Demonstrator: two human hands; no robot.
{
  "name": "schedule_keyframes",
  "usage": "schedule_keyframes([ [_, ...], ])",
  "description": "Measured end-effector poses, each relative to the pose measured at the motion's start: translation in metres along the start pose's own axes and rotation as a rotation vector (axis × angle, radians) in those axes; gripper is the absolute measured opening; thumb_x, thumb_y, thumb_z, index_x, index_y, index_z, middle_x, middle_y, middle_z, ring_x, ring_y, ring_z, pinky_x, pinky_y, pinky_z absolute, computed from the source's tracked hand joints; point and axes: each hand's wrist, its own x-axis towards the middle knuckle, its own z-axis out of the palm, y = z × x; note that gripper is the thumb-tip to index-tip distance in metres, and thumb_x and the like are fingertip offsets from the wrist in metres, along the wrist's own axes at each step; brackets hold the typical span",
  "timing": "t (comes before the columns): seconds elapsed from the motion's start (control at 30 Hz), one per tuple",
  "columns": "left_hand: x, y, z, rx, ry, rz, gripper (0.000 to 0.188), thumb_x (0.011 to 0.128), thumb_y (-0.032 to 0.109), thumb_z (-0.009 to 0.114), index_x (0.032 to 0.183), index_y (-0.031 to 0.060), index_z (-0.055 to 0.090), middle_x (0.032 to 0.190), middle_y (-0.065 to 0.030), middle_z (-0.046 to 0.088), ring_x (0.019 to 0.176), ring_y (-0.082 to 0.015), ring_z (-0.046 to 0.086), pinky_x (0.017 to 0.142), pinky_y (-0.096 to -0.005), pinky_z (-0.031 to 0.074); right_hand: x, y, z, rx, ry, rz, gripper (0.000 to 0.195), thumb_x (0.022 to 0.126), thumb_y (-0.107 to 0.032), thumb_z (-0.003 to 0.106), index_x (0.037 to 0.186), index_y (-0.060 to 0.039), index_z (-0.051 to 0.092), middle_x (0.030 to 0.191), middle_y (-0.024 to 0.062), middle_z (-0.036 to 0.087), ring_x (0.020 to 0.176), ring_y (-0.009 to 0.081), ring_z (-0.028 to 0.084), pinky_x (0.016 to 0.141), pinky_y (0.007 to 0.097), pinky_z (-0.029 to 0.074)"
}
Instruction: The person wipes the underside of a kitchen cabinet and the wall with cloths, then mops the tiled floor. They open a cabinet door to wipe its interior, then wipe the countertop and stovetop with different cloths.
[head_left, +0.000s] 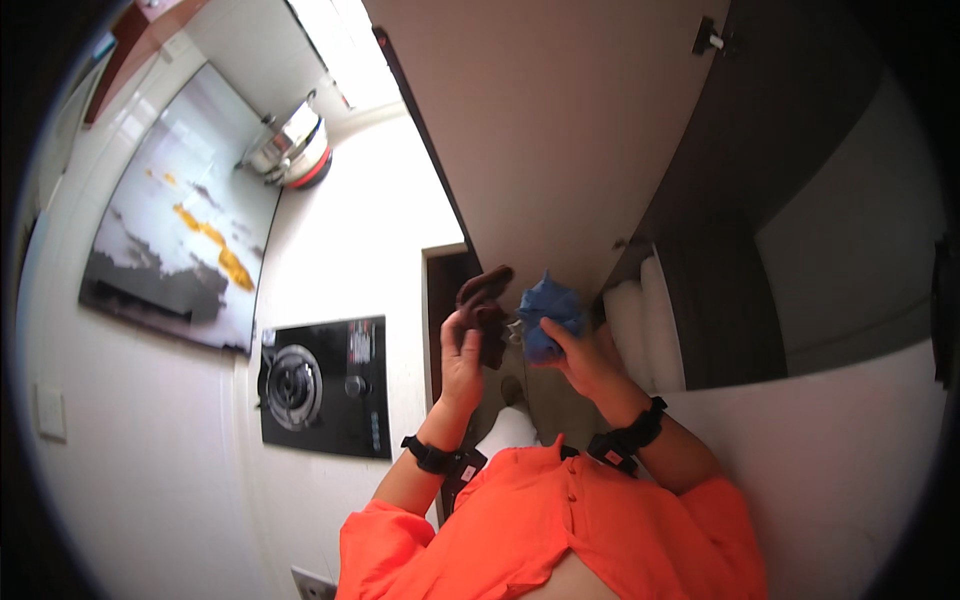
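Note:
My left hand (463, 364) grips a dark maroon cloth (487, 311), folded or bunched, its upper end looping over. Close beside it on the right, my right hand (574, 356) holds a crumpled blue cloth (551, 311), thumb lying across its front. Between the two cloths a small pale piece of material (515, 331) shows; which hand holds it, I cannot tell. Both hands are in front of my body, above the floor, between the counter and the open cabinet. Fingers behind the cloths are partly hidden.
At left, a white countertop (345, 262) carries a black gas hob (326, 386) and stacked steel pots (292, 146). A large open cabinet door (540, 112) rises ahead. Right of it, a dark cabinet (720, 300) holds white rolled or padded items (645, 330). A wall socket (313, 585) is at lower left.

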Motion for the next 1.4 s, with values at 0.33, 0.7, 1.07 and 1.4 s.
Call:
schedule_keyframes([
  [0.33,0.199,0.068,-0.044,0.045,0.123,0.411,0.043,0.098,0.029,0.038,0.134,0.0103,0.026,0.127,-0.0102,0.042,0.109,-0.0212,0.048,0.089,-0.0369,0.043,0.086,-0.208,-0.005,-0.600,0.684,-1.279,0.041,0.085,-0.032,0.064,0.107,0.0013,0.057,0.107,0.0100,0.058,0.098,0.0204,0.055,0.088,0.0319,0.042],
  [0.7,0.281,0.031,-0.030,0.181,0.044,0.456,0.046,0.094,0.033,0.048,0.126,0.0015,0.038,0.116,-0.0079,0.050,0.107,-0.0169,0.046,0.092,-0.0297,0.036,0.173,-0.213,0.086,-1.502,0.384,-1.947,0.021,0.073,-0.031,0.059,0.092,-0.0287,0.065,0.127,-0.0024,0.049,0.127,0.0285,0.035,0.099,0.0576,0.021],
  [1.07,0.274,0.027,-0.030,0.181,0.081,0.419,0.044,0.089,0.038,0.057,0.113,0.0033,0.046,0.097,-0.0006,0.052,0.089,-0.0101,0.047,0.082,-0.0256,0.039,0.113,-0.399,0.091,-1.132,0.795,-2.112,0.040,0.084,-0.032,0.058,0.114,-0.0054,0.057,0.135,0.0140,0.039,0.125,0.0355,0.033,0.102,0.0491,0.026],
  [1.4,0.262,0.026,-0.056,0.281,0.140,0.354,0.058,0.085,0.047,0.058,0.119,0.0020,0.044,0.101,-0.0021,0.053,0.092,-0.0119,0.047,0.084,-0.0268,0.039,0.138,-0.356,0.195,-1.386,0.546,-2.306,0.037,0.079,-0.032,0.059,0.110,-0.0126,0.060,0.137,0.0119,0.038,0.126,0.0343,0.032,0.101,0.0560,0.021],
])
